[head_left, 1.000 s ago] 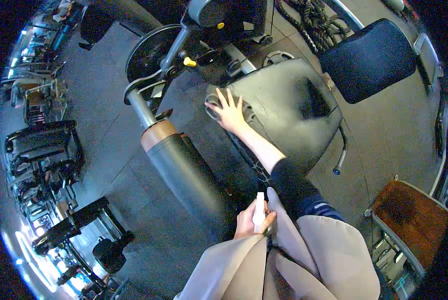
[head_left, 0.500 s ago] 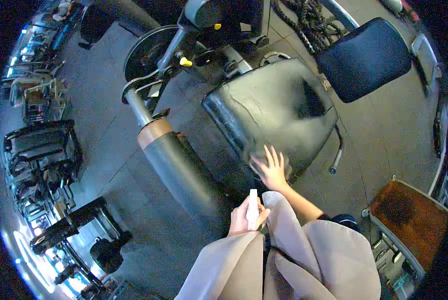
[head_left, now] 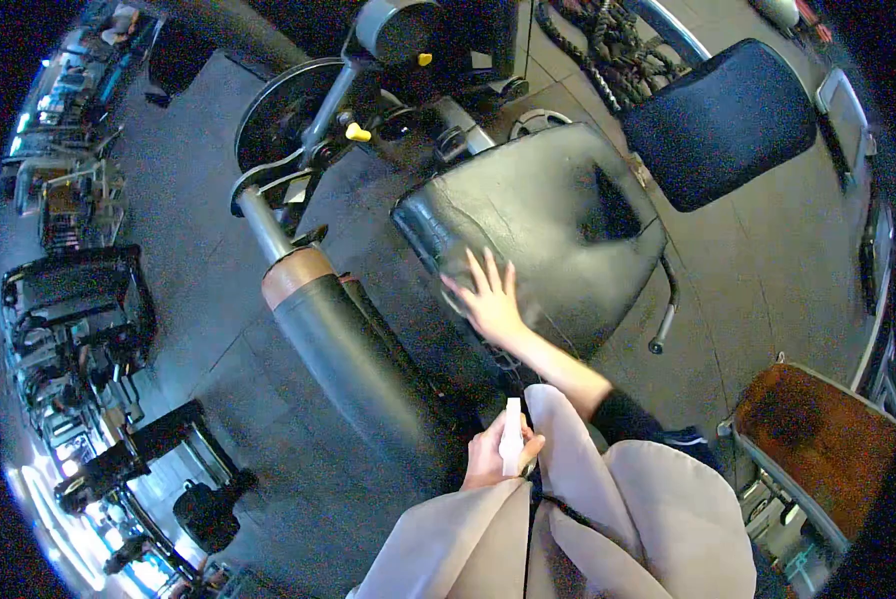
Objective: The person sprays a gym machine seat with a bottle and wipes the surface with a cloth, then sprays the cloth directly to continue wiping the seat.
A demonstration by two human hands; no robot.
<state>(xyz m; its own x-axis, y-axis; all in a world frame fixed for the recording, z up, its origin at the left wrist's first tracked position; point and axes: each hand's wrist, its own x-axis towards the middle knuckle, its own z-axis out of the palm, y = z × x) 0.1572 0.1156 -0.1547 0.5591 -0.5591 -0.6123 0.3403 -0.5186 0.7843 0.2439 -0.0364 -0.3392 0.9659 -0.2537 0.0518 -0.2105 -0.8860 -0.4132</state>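
Note:
My right hand [head_left: 490, 299] lies with its fingers spread on the left edge of a worn black padded seat [head_left: 558, 235]. The surface beside its fingers is blurred, and whether anything is under the palm cannot be made out. Closer to my body, my left hand [head_left: 486, 454] is wrapped round a white object [head_left: 511, 437], narrow and upright, whose lower end is partly hidden by the fingers. To the left of the seat runs a long dark roller pad [head_left: 353, 349] with a brown end band.
A machine arm with a yellow knob [head_left: 357, 133] stands beyond the roller pad. At the upper right are a dark blue pad [head_left: 723, 125] and thick coiled ropes [head_left: 613, 50]. A brown-topped bench [head_left: 818, 439] is at the lower right, and a bent metal handle [head_left: 671, 304] beside the seat.
My right hand has moved up and left along the seat's edge, with the forearm reaching farther out. My left hand still holds the white object. The view has shifted slightly.

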